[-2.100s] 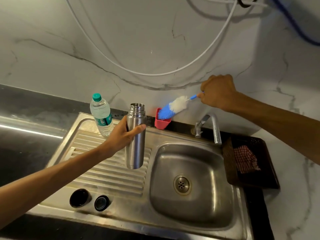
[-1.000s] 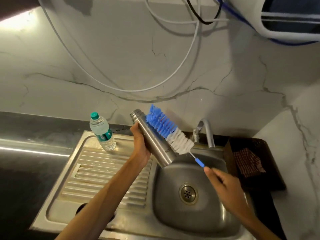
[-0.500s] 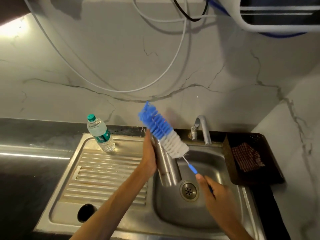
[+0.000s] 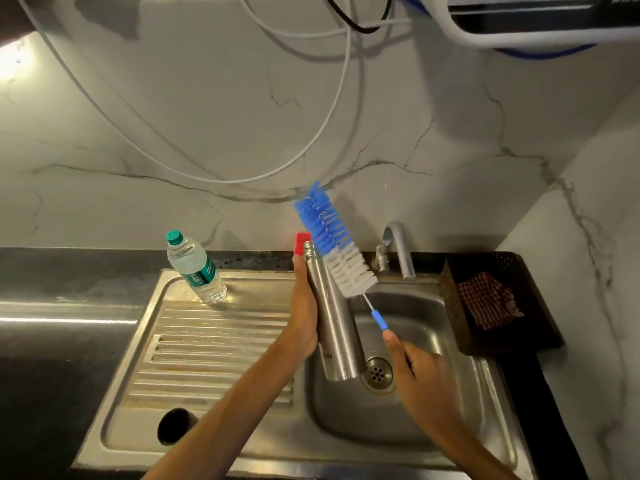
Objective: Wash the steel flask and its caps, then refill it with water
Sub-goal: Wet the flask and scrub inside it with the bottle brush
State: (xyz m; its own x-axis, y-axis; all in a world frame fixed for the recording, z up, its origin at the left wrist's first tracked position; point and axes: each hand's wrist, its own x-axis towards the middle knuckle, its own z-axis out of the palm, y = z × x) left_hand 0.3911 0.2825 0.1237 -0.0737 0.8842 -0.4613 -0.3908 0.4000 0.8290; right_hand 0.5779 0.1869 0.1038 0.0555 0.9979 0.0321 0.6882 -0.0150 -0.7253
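Plastic water bottle (image 4: pixel 195 270) stands on drainboard (image 4: pixel 207 358); tap (image 4: pixel 398 249) behind brush (image 4: pixel 334 242).

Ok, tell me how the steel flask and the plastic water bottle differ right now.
The steel flask is opaque metal with its mouth uncapped; the plastic water bottle is clear, with a green cap on. The flask is held by the left hand over the sink basin; the bottle stands untouched on the drainboard. The flask looks taller. Both lean slightly in this view.
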